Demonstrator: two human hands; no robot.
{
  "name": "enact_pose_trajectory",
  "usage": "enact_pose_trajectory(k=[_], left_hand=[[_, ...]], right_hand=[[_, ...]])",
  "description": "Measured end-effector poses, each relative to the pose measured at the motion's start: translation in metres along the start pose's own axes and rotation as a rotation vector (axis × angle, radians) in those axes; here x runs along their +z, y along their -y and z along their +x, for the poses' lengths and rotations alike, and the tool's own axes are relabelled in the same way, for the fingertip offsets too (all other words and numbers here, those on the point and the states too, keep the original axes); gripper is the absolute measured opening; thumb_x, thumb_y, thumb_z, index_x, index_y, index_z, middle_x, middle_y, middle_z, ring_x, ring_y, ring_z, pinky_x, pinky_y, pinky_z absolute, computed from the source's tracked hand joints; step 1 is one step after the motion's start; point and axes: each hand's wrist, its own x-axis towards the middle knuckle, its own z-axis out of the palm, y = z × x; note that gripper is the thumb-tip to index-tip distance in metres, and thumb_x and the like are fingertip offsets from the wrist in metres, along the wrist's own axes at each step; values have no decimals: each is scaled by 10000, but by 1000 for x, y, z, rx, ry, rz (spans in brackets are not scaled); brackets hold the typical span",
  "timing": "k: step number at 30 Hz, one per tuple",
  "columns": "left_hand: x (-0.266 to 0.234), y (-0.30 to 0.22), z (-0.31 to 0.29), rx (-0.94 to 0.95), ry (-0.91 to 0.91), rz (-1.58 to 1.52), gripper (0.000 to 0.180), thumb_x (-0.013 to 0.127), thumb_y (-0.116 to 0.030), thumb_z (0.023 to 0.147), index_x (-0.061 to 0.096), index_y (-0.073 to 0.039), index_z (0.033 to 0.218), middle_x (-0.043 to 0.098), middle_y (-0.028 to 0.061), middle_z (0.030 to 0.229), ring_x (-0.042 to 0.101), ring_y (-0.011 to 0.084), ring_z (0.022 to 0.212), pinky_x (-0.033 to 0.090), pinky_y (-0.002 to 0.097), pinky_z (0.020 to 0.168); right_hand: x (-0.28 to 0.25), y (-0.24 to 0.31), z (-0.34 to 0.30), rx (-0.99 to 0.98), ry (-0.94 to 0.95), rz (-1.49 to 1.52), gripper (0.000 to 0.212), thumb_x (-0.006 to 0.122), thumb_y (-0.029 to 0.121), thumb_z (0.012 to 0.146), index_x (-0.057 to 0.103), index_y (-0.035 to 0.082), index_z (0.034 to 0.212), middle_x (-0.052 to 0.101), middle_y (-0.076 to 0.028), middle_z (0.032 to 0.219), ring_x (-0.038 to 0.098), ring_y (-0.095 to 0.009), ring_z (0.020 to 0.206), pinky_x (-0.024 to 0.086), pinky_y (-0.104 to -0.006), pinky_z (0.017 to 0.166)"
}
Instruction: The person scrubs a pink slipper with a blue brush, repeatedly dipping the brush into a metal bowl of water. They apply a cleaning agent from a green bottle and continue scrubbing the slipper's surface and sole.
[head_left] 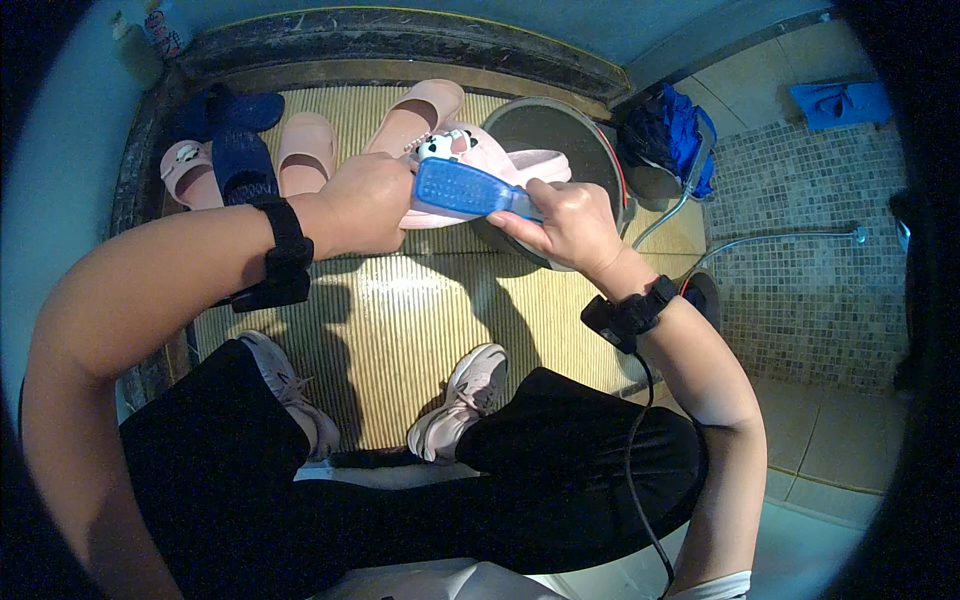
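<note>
My left hand (368,208) is closed around one end of a light pink clog (487,152), which has a cartoon charm and a bead chain on top. The clog is held up over the near edge of a dark round bucket (545,122). In my right hand (572,226) is the handle of a blue scrubbing brush (460,188). The brush head lies against the side of the clog facing me, close to my left fingers. Which way the bristles point, I cannot tell for sure. The fingertips of my left hand are hidden behind the clog.
Left of the bucket stand pink clogs (306,150) and navy slippers (243,165) on ribbed tan flooring (400,330). A blue plastic bag (683,135) sits right of the bucket, beside a hose (780,237) across mosaic tiles. A blue cloth (840,104) lies at far right.
</note>
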Motion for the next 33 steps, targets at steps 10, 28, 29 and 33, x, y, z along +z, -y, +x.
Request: enact_pose_trajectory(k=[10,28,29,33], left_hand=[[0,3,4,42,24,86,187,678,-83,606,681,26,757,663,204,816,652,352,774,532,417,726],[13,21,-10,-134,-219,-162,365,667,-132,664,645,-10,1007,591,202,980,608,340,926,512,400,791],[14,24,-10,-217,-110,-294,402,662,-136,675,617,-18,1057,585,203,1020,612,324,954,518,402,804],[11,40,-3,-462,333,-1107,542,649,-163,726,490,-51,1232,563,187,1144,634,266,1015,537,414,855]], right_hand=[[-8,-43,-22,308,65,-25,554,581,577,842,587,61,641,579,-149,548,603,-331,522,486,-419,506],[7,-50,-47,364,96,77,547,571,567,850,613,48,683,598,-185,591,619,-364,572,499,-433,547],[8,-52,-50,390,104,98,537,578,553,853,598,42,688,584,-191,589,604,-370,568,485,-430,541],[9,-56,-57,428,134,136,537,581,545,855,577,33,693,563,-200,587,584,-380,565,466,-428,540]])
